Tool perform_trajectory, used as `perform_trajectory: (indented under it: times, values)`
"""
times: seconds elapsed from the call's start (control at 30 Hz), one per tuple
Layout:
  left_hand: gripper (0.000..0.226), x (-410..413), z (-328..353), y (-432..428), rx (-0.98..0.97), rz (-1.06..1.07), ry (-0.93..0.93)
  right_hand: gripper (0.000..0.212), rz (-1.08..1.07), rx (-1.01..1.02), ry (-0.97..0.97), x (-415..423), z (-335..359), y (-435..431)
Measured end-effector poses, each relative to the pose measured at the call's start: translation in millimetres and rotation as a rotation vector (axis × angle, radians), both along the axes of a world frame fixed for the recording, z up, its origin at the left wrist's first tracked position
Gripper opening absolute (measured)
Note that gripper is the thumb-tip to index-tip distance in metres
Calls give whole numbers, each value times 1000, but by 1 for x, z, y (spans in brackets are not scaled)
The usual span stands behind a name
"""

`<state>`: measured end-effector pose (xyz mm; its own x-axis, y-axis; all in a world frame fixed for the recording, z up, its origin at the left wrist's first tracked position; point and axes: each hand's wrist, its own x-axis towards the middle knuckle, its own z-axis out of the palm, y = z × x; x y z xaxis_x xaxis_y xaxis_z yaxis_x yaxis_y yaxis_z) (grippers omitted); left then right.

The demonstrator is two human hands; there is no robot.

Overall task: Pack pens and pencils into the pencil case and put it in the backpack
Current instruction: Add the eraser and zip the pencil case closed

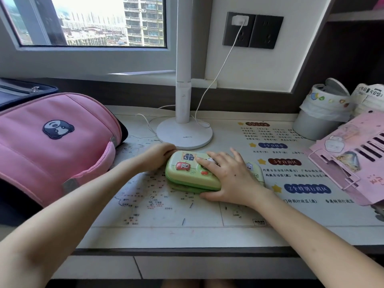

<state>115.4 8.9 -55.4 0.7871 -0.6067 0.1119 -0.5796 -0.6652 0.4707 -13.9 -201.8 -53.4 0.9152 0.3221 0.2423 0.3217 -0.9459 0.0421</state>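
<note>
The green case (192, 173) lies on the counter (187, 231), lid nearly shut. Right hand (232, 179) presses flat on it, fingers spread; left hand (158, 155) curls round its far corner (zip hidden). Best pin it firmly while closing, then lift toward the backpack (56, 142).

We see a light green pencil case (192, 173), hard-shelled with rounded corners and cartoon stickers on its lid, lying flat on the desk with its lid down. Well to its left lies the pink backpack (56, 140), bearing a panda patch.
</note>
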Motion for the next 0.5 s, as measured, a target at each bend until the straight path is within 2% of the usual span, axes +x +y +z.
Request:
perform_trajectory:
  times: [0.1, 0.27, 0.37, 0.43, 0.5]
  values:
    - [13, -14, -4, 27, 132, -55, -245, 90, 2, -4, 2, 0, 0, 0]
    - [21, -89, -10, 48, 221, -20, -451, 89, 15, -18, 10, -2, 1, 1]
    - [9, -130, -12, 26, 155, 213, -307, 87, 9, -22, 16, -5, 2, 4]
    - [25, -151, -13, -1, 100, 339, -211, 88, -6, -20, 7, -6, 1, 5]
    - [27, -166, -15, -30, -8, 354, -138, 88, -7, -13, -3, -7, 1, 7]
